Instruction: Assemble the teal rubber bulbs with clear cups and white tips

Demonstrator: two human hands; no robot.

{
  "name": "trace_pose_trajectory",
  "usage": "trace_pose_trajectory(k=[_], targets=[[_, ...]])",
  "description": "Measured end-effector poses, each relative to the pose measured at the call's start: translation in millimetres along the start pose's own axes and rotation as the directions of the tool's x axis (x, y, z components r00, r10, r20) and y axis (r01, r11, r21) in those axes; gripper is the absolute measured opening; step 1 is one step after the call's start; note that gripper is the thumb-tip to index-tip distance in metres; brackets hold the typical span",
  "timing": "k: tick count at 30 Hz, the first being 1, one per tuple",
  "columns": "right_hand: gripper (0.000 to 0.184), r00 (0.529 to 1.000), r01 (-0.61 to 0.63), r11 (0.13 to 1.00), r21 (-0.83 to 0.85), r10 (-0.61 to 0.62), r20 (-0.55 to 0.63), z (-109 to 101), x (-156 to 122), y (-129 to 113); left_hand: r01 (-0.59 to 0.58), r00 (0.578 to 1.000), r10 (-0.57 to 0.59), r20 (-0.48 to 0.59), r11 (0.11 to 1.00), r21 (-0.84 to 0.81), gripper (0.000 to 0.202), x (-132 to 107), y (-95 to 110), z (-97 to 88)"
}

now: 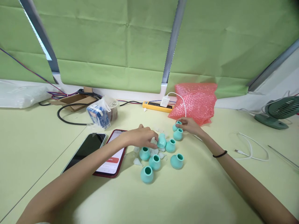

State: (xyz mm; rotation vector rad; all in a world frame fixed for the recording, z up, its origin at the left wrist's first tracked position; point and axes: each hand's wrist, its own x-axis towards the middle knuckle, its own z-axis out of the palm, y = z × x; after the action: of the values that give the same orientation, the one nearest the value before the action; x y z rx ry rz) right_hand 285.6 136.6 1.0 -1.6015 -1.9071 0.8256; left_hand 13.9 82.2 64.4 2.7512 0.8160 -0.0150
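Right hand (190,126) pinching a small, glossy turquoise pot (175,127) with a round belly; left hand (143,137) at another

From my seat behind the head camera, I see the right hand nearly closed, thumb and fingers together at the mouth of its pot, the one closest to the bench's (210,189) far edge. I cannot tell whether that pot is off the surface. A thin black band (220,154) circles the wrist.

The left hand is half curled, palm down, its fingertips against the left side of a tipped turquoise pot (162,140). I cannot tell if they grip it.

Six more turquoise pots (146,176) stand mouth up around these two, in the middle of the bench; one sits just nearer than the right hand's. Torn white scraps (137,161) lie among them.

Left of the pots I have two phones, one with a dark screen (88,151) in a pale case, one lit in a dark red case (120,158), partly behind the left forearm. Toward the far edge lie a yellow power strip (156,107) and a red bubble-wrap bag (196,102); a loose white cable (249,154) lies toward the right.
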Motion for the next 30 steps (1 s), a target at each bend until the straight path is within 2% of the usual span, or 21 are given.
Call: trace_pose_trajectory(k=[6, 9, 12, 15, 17, 22, 25, 27, 30], targets=[[0.028, 0.995, 0.086, 0.994, -0.073, -0.089, -0.044, 2, 1, -2, -0.017, 0.999, 0.017, -0.034, 1.000, -0.018, 0.026, 5, 5, 3.3], [0.027, 0.993, 0.106, 0.988, -0.116, -0.112, -0.048, 2, 0, -4, 0.056, 0.989, -0.057, -0.138, 0.998, -0.005, 0.032, 11, 9, 11.1], [0.032, 0.983, 0.111, 0.978, -0.174, -0.133, -0.124, -5, -4, -12, 0.129, 0.966, -0.125, -0.227, 0.992, 0.003, 0.041, 15, 11, 21.4], [0.033, 0.955, 0.123, 0.958, -0.259, -0.186, -0.232, -16, -12, -26, 0.128, 0.968, -0.126, -0.215, 0.992, -0.002, 0.041, 17, 10, 29.4], [0.031, 0.941, 0.144, 0.938, -0.315, -0.229, -0.250, -22, -19, -37, 0.102, 0.974, -0.103, -0.202, 0.995, -0.015, 0.036, 18, 9, 31.8], [0.030, 0.946, 0.215, 0.892, -0.398, -0.291, -0.140, -21, -37, -62, 0.045, 0.965, -0.066, -0.254, 0.995, -0.086, 0.026, 18, 13, 28.3], [0.031, 0.943, 0.293, 0.870, -0.397, -0.331, -0.029, -13, -49, -79, 0.051, 0.933, -0.097, -0.347, 0.989, -0.138, 0.042, 17, 9, 18.0], [0.033, 0.934, 0.353, 0.853, -0.384, -0.347, 0.087, -7, -56, -87, 0.077, 0.897, -0.141, -0.418, 0.983, -0.166, 0.057, 16, -2, 8.8], [0.034, 0.908, 0.415, 0.832, -0.368, -0.352, 0.228, 2, -62, -94, 0.173, 0.833, -0.245, -0.496, 0.967, -0.186, 0.057, 13, -32, -1.0]])
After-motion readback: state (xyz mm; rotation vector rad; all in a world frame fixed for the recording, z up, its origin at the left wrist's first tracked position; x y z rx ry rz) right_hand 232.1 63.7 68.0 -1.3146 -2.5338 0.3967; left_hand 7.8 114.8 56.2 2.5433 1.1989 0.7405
